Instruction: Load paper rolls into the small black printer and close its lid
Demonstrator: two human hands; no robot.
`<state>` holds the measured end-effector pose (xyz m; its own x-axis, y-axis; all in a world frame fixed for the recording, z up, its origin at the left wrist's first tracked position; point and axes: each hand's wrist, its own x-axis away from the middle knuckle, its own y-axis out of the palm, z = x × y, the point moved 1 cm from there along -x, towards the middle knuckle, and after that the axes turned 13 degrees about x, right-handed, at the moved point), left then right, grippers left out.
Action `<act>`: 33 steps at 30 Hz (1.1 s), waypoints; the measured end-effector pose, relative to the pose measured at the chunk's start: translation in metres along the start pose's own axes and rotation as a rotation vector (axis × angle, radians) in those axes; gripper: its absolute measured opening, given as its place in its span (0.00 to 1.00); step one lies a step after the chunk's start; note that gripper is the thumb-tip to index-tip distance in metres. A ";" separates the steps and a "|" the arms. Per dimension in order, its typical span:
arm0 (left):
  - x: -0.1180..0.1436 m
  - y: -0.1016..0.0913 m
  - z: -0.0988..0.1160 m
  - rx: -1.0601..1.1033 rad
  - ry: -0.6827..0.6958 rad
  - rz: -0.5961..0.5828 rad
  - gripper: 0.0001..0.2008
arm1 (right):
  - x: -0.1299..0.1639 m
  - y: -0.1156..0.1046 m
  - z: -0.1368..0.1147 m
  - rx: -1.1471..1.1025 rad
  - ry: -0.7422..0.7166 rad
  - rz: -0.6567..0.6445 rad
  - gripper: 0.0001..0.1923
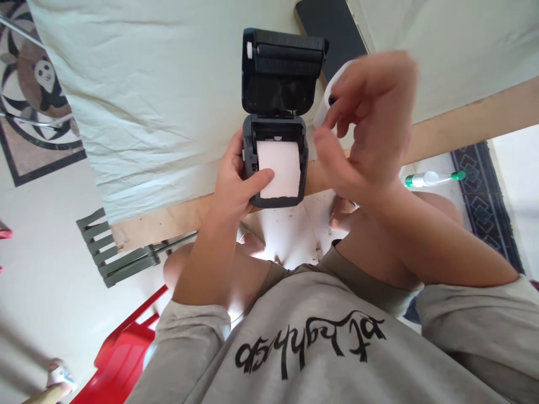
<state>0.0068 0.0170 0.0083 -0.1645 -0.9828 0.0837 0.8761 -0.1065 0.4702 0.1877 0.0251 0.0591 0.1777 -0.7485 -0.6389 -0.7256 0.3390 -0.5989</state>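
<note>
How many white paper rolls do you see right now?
2. One roll sits in the open printer that the left hand holds; the second roll is at the right hand, which partly hides it. More could be hidden.

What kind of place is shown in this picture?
Probably a room in a home: a pale green cloth on a wooden table, a red plastic-looking chair, and a dark, diamond-patterned floor strip.

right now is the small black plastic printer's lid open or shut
Open: the black lid is swung back, exposing white paper inside.
</note>
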 end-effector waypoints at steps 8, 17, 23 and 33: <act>0.002 0.004 0.004 -0.014 0.016 -0.026 0.28 | -0.006 0.000 0.004 -0.334 0.217 -0.082 0.19; 0.003 0.003 0.003 -0.020 0.010 -0.038 0.29 | 0.001 0.013 0.011 -0.143 0.140 -0.391 0.16; 0.003 0.005 0.001 0.032 0.078 -0.047 0.22 | 0.008 0.021 0.004 -0.151 0.148 -0.442 0.28; 0.001 0.005 -0.002 0.068 0.058 -0.039 0.22 | 0.022 0.036 0.012 -0.304 0.315 -0.482 0.35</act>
<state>0.0116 0.0155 0.0092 -0.1700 -0.9853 0.0139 0.8366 -0.1369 0.5305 0.1738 0.0280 0.0178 0.3605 -0.9233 -0.1328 -0.7770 -0.2184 -0.5904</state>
